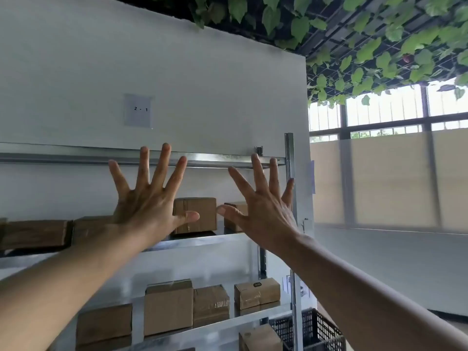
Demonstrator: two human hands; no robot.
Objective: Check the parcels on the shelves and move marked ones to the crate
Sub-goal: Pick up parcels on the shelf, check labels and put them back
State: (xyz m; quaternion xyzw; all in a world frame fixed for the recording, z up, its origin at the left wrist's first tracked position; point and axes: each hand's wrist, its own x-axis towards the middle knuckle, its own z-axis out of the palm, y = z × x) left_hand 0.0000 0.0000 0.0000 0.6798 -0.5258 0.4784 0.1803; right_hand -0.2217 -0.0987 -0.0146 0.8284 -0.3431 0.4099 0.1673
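Parcels: brown cardboard boxes stand on two levels of a metal rack [290, 160]. On the upper shelf [202, 240] the centre parcel [195, 215] stands upright and taped. The right-end parcel [234, 219] sits near it, largely hidden behind a hand. Two left parcels [35, 234] lie low along the same shelf, towards its left end. On the lower shelf [243, 316] four parcels are visible: a tall parcel [168, 307], a taped parcel [211, 305] touching its right side, a labelled parcel [257, 292] with a small dark patch on top, and a front parcel [103, 325] at the left. The view is too soft to tell whether the patch is a marking.

Crate: the black perforated crate [314, 328] stands at the rack's lower right corner. A bottom parcel [260, 338] sits just left of it; whether it lies inside the crate cannot be told.

Hands: the left hand [149, 201] and the right hand [263, 211] are raised in front of the upper shelf, backs to the camera. All fingers are spread wide and straight, and neither hand holds anything. The thumbs point at each other with a gap between them.

Surroundings: a white wall panel [202, 84] behind the rack bears a paper label [138, 110] reading "2 - 1". Green leaves [379, 41] hang from an overhead grid, with windows [379, 110] to the right.
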